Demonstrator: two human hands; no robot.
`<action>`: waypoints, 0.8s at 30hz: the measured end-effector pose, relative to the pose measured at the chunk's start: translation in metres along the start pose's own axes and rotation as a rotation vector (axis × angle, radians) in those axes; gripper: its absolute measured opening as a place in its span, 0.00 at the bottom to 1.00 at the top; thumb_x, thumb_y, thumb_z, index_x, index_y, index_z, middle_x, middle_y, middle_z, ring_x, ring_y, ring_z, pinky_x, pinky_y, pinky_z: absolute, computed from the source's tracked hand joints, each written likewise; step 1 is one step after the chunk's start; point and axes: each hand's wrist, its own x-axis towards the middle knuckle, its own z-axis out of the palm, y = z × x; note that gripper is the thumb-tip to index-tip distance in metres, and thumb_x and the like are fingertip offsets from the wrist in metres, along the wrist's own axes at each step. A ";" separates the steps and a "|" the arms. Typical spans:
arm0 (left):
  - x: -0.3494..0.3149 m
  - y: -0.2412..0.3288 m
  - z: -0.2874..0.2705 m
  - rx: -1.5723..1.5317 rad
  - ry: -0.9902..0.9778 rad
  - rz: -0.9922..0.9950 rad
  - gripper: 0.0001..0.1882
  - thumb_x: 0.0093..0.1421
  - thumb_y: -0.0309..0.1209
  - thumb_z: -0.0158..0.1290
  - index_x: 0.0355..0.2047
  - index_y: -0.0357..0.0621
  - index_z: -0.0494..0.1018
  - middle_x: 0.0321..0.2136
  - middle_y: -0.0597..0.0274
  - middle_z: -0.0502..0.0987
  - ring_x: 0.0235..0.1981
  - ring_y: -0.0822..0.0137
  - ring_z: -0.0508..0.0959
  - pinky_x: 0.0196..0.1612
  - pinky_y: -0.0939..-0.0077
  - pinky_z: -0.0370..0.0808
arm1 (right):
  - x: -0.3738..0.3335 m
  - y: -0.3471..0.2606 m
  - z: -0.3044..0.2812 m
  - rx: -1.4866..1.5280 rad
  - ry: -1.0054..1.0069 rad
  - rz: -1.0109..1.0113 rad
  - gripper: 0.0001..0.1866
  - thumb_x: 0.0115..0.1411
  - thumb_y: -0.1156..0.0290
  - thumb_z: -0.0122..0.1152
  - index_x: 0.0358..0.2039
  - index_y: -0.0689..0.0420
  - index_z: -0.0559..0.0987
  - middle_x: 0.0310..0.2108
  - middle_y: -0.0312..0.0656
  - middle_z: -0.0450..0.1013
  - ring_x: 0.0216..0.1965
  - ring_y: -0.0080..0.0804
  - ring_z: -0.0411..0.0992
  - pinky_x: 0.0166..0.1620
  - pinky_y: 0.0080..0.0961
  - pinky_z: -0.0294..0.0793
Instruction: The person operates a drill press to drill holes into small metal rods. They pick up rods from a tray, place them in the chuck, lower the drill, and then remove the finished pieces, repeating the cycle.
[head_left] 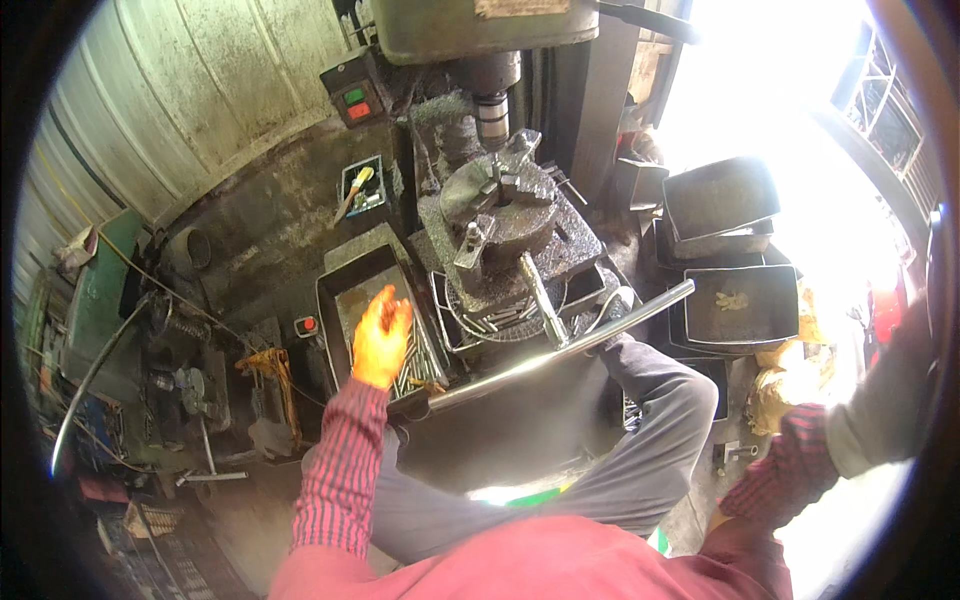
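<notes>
My left hand (383,340), in an orange glove, hovers over a long metal tray (325,310) at the left of the machine. Its fingers point forward, slightly apart, and nothing shows in them. Thin metal rods (421,362) lie in the tray beside the hand. My right hand (875,405), in a grey glove, is raised at the far right; its fingers are lost in the dark rim. In front of me, a round three-jaw chuck (500,212) is clamped on the drill press table, beneath the spindle (492,120).
A long shiny pipe (560,357) slants across above my knees. Dark bins (742,305) are stacked at the right. A brush (358,188) lies in a small box behind the tray. Green and red buttons (355,100) sit on a switch box. Machinery (195,390) stands at left.
</notes>
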 end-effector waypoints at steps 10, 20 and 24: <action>-0.077 -0.010 0.069 0.479 -0.479 0.463 0.22 0.63 0.40 0.66 0.53 0.41 0.83 0.40 0.46 0.86 0.41 0.44 0.86 0.46 0.55 0.83 | -0.082 0.193 -0.216 -0.848 0.923 0.316 0.48 0.71 0.28 0.49 0.66 0.64 0.70 0.46 0.47 0.78 0.47 0.39 0.78 0.62 0.45 0.79; -0.099 0.019 0.150 0.765 -0.122 0.670 0.42 0.57 0.50 0.67 0.65 0.37 0.69 0.57 0.41 0.78 0.54 0.40 0.80 0.58 0.52 0.77 | -0.065 0.284 -0.126 -0.785 0.560 0.400 0.18 0.70 0.54 0.68 0.43 0.59 0.82 0.30 0.35 0.75 0.28 0.26 0.73 0.43 0.35 0.85; -0.073 0.075 0.082 0.230 -0.308 0.129 0.17 0.58 0.39 0.64 0.41 0.39 0.81 0.39 0.44 0.84 0.43 0.46 0.85 0.48 0.57 0.81 | -0.072 0.306 -0.086 -0.879 0.518 0.741 0.12 0.69 0.74 0.67 0.52 0.57 0.82 0.40 0.31 0.80 0.44 0.18 0.75 0.49 0.21 0.76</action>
